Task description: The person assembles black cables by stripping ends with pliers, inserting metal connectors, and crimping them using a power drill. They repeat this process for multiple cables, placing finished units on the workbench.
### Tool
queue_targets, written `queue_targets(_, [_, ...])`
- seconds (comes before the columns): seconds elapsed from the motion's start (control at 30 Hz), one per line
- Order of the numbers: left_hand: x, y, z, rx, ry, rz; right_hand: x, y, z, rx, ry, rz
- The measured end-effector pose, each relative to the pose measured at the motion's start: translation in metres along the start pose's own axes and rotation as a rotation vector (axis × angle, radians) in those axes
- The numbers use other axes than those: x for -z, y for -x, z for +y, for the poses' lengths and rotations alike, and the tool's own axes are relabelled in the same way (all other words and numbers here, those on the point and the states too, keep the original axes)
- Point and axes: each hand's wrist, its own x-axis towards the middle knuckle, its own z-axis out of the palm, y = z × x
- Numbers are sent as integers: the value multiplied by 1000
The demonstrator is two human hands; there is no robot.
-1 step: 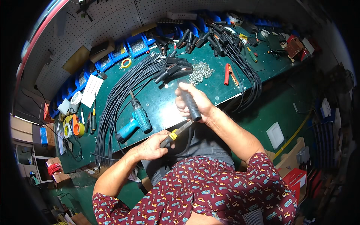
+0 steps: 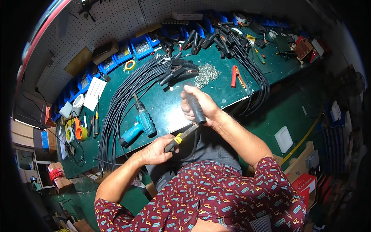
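My left hand [image 2: 156, 150] is wrapped round the dark-and-yellow grip of what look like long-nose pliers [image 2: 188, 132]. Their metal tip reaches the lower end of a black ribbed clamp handle [image 2: 196, 110], and I cannot tell what it bites on. Closed round that handle is my right hand [image 2: 203, 103], above the front edge of the bench; the clamp's far end is blurred. A dark cable [image 2: 196, 141] hangs below the hands, in front of my lap. Beyond them lie several black clamps [image 2: 172, 76] on cables and a heap of small screws [image 2: 207, 75].
A teal cordless drill [image 2: 140, 125] lies on the green bench [image 2: 162, 101] beside a bundle of black cables [image 2: 112, 110]. Blue bins [image 2: 141, 46] line the back. A red clamp [image 2: 234, 76] and another cable bundle [image 2: 253, 69] are at the right, tape rolls [image 2: 80, 132] at the left.
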Motion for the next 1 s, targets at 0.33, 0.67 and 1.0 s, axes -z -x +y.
queue_targets(0.33, [-11,9,-5,142,-216,142,7,-11,1,249,101,164])
queue_targets(0.67, [-30,3,25,408,-566,270,10,-16,14,450,168,307])
queue_targets(1.0, [-35,2,29,395,-584,362,6,-17,21,589,252,283])
